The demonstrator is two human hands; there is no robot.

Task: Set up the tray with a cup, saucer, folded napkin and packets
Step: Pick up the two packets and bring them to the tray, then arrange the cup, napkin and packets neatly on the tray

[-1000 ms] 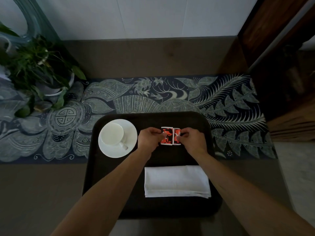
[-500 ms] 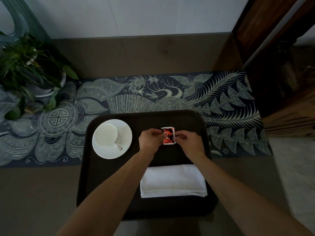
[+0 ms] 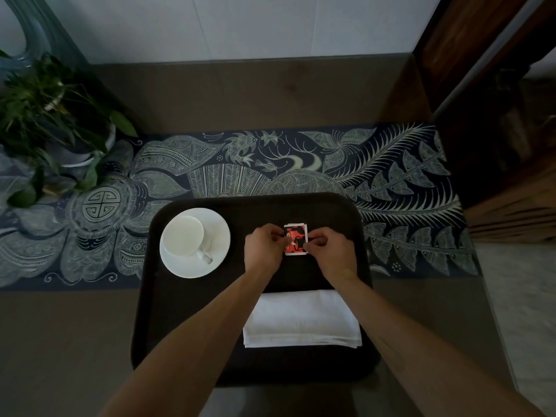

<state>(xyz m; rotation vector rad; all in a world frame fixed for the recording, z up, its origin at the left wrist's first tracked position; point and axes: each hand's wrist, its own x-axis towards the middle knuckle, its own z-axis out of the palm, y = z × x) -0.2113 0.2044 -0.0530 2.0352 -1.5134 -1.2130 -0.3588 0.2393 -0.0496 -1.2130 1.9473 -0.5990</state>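
A dark tray [image 3: 168, 326] lies on the table in front of me. At its far left a white cup [image 3: 182, 235] stands on a white saucer [image 3: 218, 233], handle toward me. A folded white napkin [image 3: 302, 319] lies at the near right of the tray. In the tray's far middle sit red and black packets [image 3: 296, 240], stacked into one pile. My left hand [image 3: 263, 248] pinches the pile's left edge and my right hand [image 3: 329, 251] pinches its right edge. My fingers hide the pile's sides.
A dark blue patterned runner [image 3: 301, 164] crosses the table under the tray's far end. A potted plant [image 3: 51, 121] stands at the far left. A dark wooden frame [image 3: 481, 85] rises at the right. A wall closes the far side.
Two packets lay side by side a second ago; my hands have pushed them together into one stack. The view has shifted slightly.
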